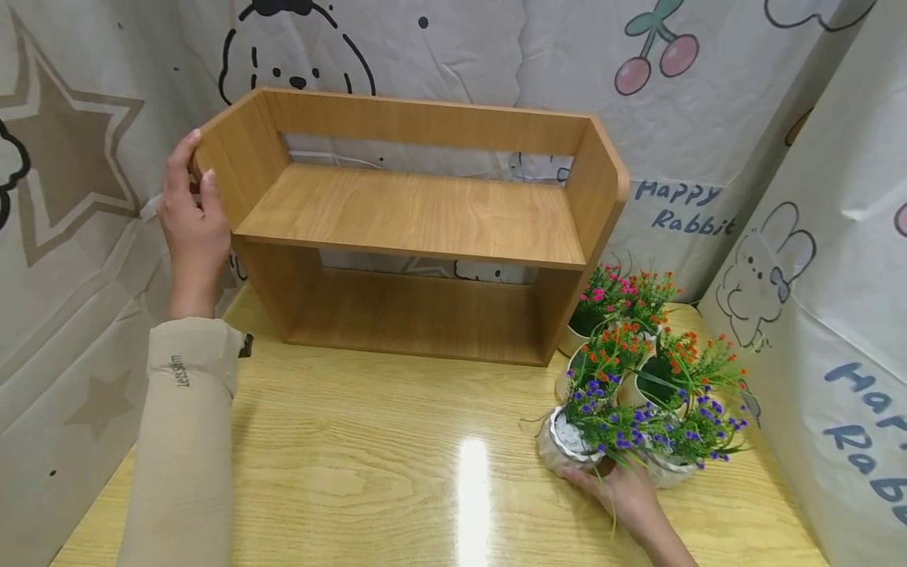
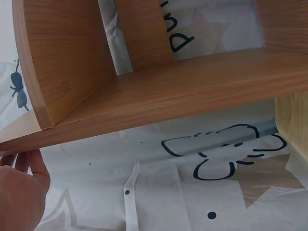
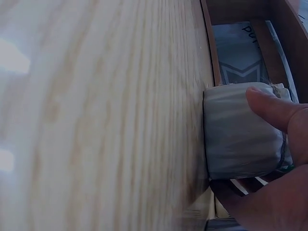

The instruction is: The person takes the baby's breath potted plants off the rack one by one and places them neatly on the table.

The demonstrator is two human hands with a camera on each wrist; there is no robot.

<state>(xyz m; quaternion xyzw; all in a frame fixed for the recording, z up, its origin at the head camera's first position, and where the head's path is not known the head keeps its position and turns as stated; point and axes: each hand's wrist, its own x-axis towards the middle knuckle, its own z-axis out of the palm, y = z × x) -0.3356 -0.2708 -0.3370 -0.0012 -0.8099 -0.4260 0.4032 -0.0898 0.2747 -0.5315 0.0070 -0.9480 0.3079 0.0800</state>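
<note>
A two-tier wooden shelf (image 1: 418, 213) stands at the back of the table. My left hand (image 1: 190, 220) grips the front edge of its left side panel; in the left wrist view the fingers (image 2: 38, 168) meet the panel's edge. Low at the right, my right hand (image 1: 631, 496) holds a white fabric-covered pot (image 1: 567, 441) with purple flowers (image 1: 595, 402). In the right wrist view the thumb lies across that pot (image 3: 245, 130), with the other fingers at its opposite side. Whether the pot is touching the table I cannot tell.
Beside the held pot stands another purple-flowered pot (image 1: 669, 468). Behind are pots with orange flowers (image 1: 687, 354) and pink flowers (image 1: 602, 295), close against the shelf's right side. Printed cloth (image 1: 453, 47) hangs around the wooden table (image 1: 354, 457).
</note>
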